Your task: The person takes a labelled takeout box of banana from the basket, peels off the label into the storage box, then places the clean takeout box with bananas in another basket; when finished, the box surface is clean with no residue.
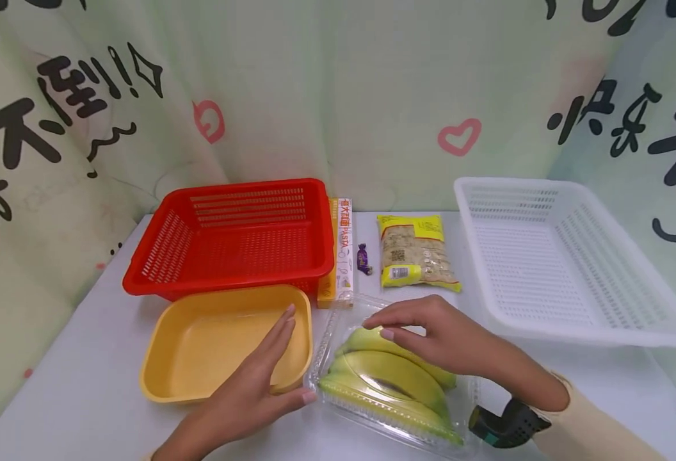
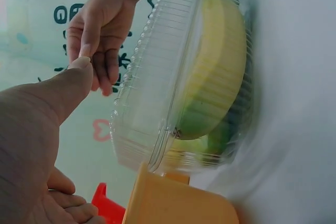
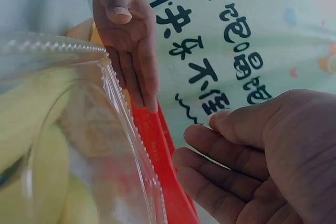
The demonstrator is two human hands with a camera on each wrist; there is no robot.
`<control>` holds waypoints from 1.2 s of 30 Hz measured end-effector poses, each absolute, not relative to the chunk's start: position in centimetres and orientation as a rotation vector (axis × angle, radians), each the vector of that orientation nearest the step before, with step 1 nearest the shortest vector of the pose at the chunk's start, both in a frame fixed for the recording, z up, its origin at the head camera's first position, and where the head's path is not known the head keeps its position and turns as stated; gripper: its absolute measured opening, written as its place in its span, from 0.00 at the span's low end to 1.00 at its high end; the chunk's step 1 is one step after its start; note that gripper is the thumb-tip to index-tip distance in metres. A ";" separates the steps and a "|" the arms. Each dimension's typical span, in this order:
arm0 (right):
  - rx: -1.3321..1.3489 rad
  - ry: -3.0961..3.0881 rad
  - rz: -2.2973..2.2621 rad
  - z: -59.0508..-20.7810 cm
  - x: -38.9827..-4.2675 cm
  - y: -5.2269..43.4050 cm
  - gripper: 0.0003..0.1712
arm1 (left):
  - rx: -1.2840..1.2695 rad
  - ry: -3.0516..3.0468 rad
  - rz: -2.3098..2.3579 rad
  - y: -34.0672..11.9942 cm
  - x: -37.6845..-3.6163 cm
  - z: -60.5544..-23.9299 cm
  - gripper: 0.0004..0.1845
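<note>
Both hands, the left hand (image 1: 251, 384) and right hand (image 1: 436, 336), were flat and held nothing; the smooth clear banana box (image 1: 392, 384) could slip sideways into the yellow tray (image 1: 165, 371).

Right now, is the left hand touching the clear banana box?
Touching. In the head view, the left hand's thumb tip presses against the near-left edge of the clear banana box.

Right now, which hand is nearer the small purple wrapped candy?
Right. The right hand rests on the clear plastic clamshell of bananas, just in front of the small purple wrapped candy. The left hand lies farther off to the left, over the yellow plastic tray.
</note>
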State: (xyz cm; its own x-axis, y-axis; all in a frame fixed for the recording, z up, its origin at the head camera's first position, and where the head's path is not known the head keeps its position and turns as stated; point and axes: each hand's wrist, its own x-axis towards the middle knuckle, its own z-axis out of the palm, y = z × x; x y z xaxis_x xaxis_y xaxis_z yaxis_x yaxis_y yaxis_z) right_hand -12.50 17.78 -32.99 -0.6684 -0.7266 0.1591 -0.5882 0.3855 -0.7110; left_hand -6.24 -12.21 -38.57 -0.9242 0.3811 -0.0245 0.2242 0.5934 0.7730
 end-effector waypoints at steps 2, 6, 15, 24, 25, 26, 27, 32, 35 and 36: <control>-1.177 2.495 -1.171 -33.2 -12.1 18.8 0.15 | 0.515 2.620 1.258 -12.1 -6.3 -38.7 0.58; -1.189 2.564 -1.179 -33.4 -11.3 20.5 0.15 | 0.528 2.602 1.283 -11.7 -6.4 -38.9 0.58; -1.167 2.671 -1.174 -34.1 -9.6 23.2 0.22 | 0.607 2.575 1.306 -11.1 -6.8 -39.4 0.60; -1.188 2.769 -1.045 -35.2 -7.3 26.8 0.43 | 0.714 2.557 1.384 -10.0 -6.3 -39.6 0.58; -1.167 2.775 -1.042 -35.4 -7.0 27.2 0.45 | 0.727 2.559 1.381 -9.9 -6.2 -39.6 0.58; -1.135 2.783 -1.040 -35.6 -6.8 27.5 0.46 | 0.740 2.562 1.373 -9.8 -6.1 -39.6 0.57; -1.103 2.790 -1.040 -35.8 -6.6 27.7 0.47 | 0.746 2.568 1.362 -9.7 -6.1 -39.7 0.57; -1.008 2.777 -1.098 -37.1 -6.0 28.6 0.53 | 0.738 2.582 1.323 -9.2 -6.2 -39.6 0.58; -0.994 2.702 -1.163 -38.0 -5.8 29.2 0.60 | 0.703 2.552 1.316 -8.9 -6.2 -39.4 0.59; -0.978 2.662 -1.190 -38.3 -5.7 29.4 0.63 | 0.683 2.541 1.314 -8.7 -6.2 -39.3 0.59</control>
State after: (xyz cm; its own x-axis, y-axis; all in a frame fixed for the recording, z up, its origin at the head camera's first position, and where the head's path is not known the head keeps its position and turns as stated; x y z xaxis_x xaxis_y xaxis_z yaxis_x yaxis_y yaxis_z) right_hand -5.70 29.38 -38.32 -0.7956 -0.5757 0.1887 -0.5246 0.4987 -0.6900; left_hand -6.20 -8.73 -39.30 -0.8730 0.4866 0.0334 0.3084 0.4977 0.8106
